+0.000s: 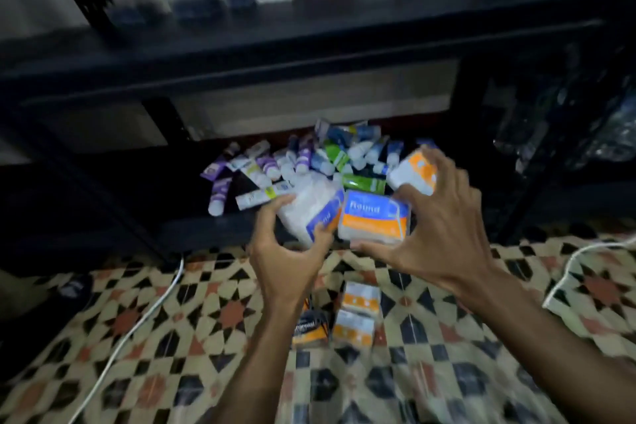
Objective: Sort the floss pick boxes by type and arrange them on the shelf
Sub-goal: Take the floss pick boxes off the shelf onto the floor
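The left hand point(287, 248) is clasping one blue-and-orange floss pick box point(318, 213); the right hand point(444, 234) is spanning two more point(373, 218) in spread fingers (blurred), low before the bottom shelf point(206, 227). That stretched grip is probably risking a drop among the tubes point(296, 162).

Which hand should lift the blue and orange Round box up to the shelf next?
Right, probably. The right hand already spans the Round box, fingers at its top and thumb below. The left hand is busy gripping the tilted box beside it.
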